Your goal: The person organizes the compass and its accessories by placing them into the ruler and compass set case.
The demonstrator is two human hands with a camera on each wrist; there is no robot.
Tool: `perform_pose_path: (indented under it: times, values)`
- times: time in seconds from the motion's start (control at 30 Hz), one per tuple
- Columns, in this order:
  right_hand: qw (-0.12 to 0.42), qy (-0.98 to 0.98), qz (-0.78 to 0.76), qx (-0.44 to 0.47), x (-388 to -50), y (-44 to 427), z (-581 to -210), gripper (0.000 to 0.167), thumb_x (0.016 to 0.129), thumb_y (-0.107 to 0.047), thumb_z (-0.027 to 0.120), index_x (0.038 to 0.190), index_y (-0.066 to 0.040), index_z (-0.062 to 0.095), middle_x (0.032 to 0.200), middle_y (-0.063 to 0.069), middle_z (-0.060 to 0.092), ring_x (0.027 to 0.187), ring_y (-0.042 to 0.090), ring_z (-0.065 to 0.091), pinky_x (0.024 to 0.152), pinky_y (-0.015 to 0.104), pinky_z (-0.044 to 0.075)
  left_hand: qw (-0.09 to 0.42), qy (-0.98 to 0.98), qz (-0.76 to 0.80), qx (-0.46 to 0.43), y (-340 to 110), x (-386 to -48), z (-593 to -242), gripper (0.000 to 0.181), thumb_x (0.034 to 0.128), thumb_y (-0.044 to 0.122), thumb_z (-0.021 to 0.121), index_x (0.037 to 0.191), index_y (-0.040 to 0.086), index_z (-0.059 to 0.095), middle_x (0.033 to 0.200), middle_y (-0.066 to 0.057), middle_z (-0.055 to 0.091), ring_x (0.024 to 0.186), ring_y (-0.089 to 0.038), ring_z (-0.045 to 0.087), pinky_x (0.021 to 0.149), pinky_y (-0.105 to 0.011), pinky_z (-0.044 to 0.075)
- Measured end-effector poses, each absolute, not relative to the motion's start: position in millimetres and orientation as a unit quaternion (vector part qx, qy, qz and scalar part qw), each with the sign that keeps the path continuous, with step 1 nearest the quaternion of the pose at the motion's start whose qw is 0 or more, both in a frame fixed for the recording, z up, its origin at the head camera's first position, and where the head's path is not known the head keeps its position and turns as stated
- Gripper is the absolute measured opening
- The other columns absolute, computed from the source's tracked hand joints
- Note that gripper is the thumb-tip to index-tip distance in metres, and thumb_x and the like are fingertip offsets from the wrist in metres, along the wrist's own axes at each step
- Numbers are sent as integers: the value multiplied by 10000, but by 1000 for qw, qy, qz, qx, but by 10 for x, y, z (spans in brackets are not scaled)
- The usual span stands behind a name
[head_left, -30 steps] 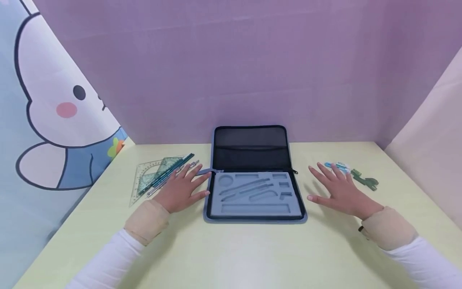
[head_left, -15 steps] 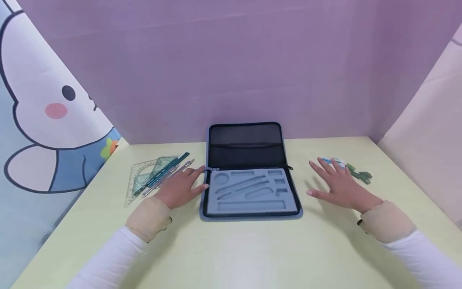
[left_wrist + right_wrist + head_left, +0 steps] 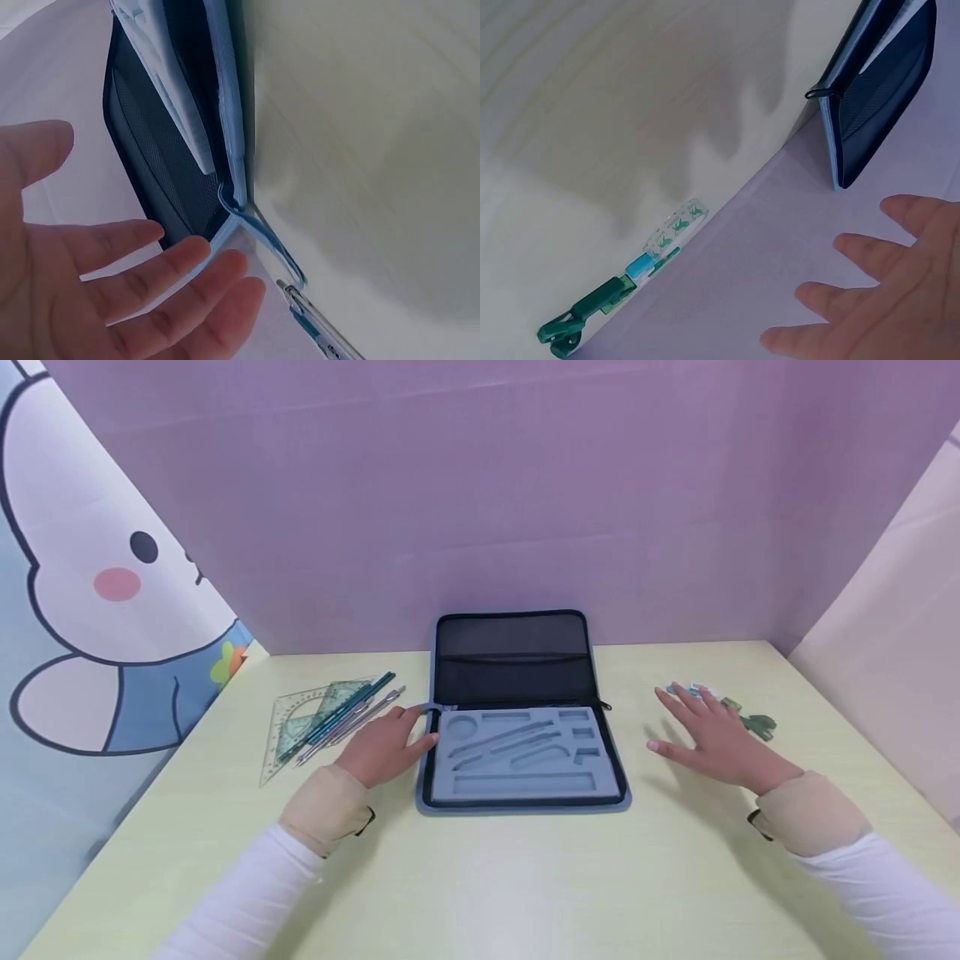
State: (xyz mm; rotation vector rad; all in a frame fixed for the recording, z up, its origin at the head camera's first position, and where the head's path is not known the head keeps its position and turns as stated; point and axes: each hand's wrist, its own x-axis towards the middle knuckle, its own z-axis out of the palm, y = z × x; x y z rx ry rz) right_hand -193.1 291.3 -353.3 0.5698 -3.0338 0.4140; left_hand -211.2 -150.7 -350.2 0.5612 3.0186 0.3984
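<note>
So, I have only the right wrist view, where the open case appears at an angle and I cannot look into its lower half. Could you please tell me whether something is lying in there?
Observer: No. The head view shows the shaped grey foam tray of the case, and nothing sits in its hollows.
Operator: Thank you. And what is beside its left edge, which is hidden from me?
Observer: The left hand is there, with its thumb toward the case.
Operator: Understood. And farther to the left, please?
Observer: Teal pencils lie across a clear drawing triangle.
</note>
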Motion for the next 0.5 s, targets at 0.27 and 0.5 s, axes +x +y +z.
perform_pose_path:
  times: [0.27, 0.5]
  values:
    - [60, -966, 155, 197, -2004, 3022, -3572, 723, 920, -361, 573, 1431, 57, 277, 1405, 354, 318, 1268, 564, 267, 987, 669, 217, 26, 977, 156, 142, -1424, -2125, -3571, 550, 950, 374, 510, 1314, -38, 491, 1290, -240, 534, 1132, -395, 544, 933, -492, 441]
    - [34, -962, 197, 185, -2098, 3133, -3566, 643, 958, -206, 534, 1400, 150, 234, 1377, 392, 307, 1257, 555, 283, 1009, 633, 252, 46, 970, 215, 107, -1398, -2159, -3626, 522, 938, 336, 524, 1268, -68, 523, 1175, -222, 612, 1064, -347, 592, 883, -454, 472]
